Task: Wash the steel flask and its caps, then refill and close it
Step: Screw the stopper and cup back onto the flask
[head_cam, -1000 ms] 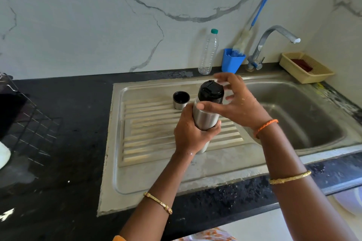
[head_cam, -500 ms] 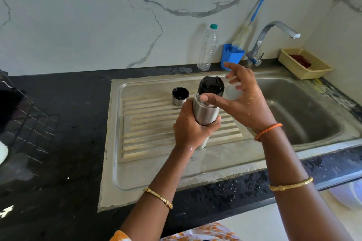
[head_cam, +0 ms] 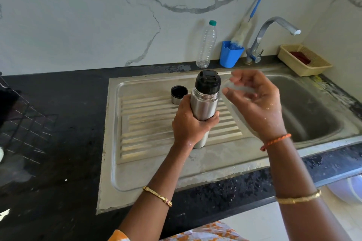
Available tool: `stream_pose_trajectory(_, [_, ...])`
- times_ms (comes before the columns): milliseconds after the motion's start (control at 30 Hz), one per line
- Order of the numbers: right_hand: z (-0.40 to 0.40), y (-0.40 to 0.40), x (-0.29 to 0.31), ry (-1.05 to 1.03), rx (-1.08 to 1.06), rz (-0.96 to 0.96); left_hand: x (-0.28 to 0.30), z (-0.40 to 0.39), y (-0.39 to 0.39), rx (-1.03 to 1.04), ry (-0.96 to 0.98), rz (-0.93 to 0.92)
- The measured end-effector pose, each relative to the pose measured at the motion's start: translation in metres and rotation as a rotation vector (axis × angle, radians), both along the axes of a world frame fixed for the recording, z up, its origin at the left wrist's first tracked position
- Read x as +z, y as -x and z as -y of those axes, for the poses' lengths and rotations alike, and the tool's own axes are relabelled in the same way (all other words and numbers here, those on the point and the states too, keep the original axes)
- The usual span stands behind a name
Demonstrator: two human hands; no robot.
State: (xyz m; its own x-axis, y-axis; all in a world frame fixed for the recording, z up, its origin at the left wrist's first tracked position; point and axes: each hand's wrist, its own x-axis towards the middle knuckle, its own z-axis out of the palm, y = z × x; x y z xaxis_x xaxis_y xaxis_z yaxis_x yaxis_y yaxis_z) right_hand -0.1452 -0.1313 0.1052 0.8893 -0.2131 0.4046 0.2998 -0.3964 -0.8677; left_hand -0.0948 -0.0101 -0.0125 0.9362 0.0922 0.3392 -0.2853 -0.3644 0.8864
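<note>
The steel flask [head_cam: 203,103] stands upright on the ribbed drainboard [head_cam: 148,123], with its black inner cap [head_cam: 208,81] on its mouth. My left hand [head_cam: 191,123] grips the flask's body from the left. Just right of the cap my right hand [head_cam: 254,101] hovers, wet, fingers loosely spread, touching nothing. The steel outer cap [head_cam: 178,94] sits mouth-up on the drainboard behind and left of the flask.
The sink basin [head_cam: 313,111] lies to the right under the tap [head_cam: 274,33]. A plastic bottle [head_cam: 206,45], a blue holder with a brush [head_cam: 231,53] and a yellow tray [head_cam: 305,60] line the back. A wire rack [head_cam: 23,119] sits on the black counter at left.
My right hand has let go of the black cap and drawn back to the right. The left hand keeps its grip on the flask.
</note>
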Motion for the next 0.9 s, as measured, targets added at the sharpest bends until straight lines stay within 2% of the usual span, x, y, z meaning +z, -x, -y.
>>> stream_pose_trajectory(67, [0.004,-0.014,0.003,0.043,0.078,-0.096,-0.001,0.0,0.001,-0.004,0.002,0.007])
stream_pose_trajectory(167, [0.004,-0.03,0.001,-0.037,0.298,-0.276,-0.001,0.0,0.002,-0.008,0.005,0.008])
stream_pose_trajectory(233, [-0.001,-0.031,-0.004,-0.091,0.352,-0.257,0.002,0.0,0.002,-0.013,0.0,-0.015])
stream_pose_trajectory(300, [-0.009,-0.024,-0.013,-0.086,0.274,-0.172,0.005,0.0,0.0,-0.016,-0.009,-0.037])
stream_pose_trajectory(433, [-0.021,-0.01,-0.03,-0.027,-0.076,-0.029,0.005,-0.002,0.0,-0.027,-0.003,-0.047])
stream_pose_trajectory(500, [-0.022,-0.009,-0.027,-0.027,-0.131,0.017,0.005,-0.002,0.0,-0.027,0.0,-0.052])
stream_pose_trajectory(600, [-0.011,-0.022,-0.017,-0.086,0.041,-0.119,0.004,-0.002,0.001,-0.03,0.013,-0.044])
stream_pose_trajectory(700, [0.005,-0.044,-0.009,-0.221,0.417,-0.285,0.001,-0.001,0.003,-0.036,0.025,-0.022])
stream_pose_trajectory(767, [0.009,-0.053,-0.007,-0.26,0.59,-0.329,0.002,-0.001,0.004,-0.036,0.027,-0.013])
stream_pose_trajectory(900, [0.007,-0.054,-0.007,-0.258,0.541,-0.316,0.005,0.0,0.004,-0.013,0.031,-0.027])
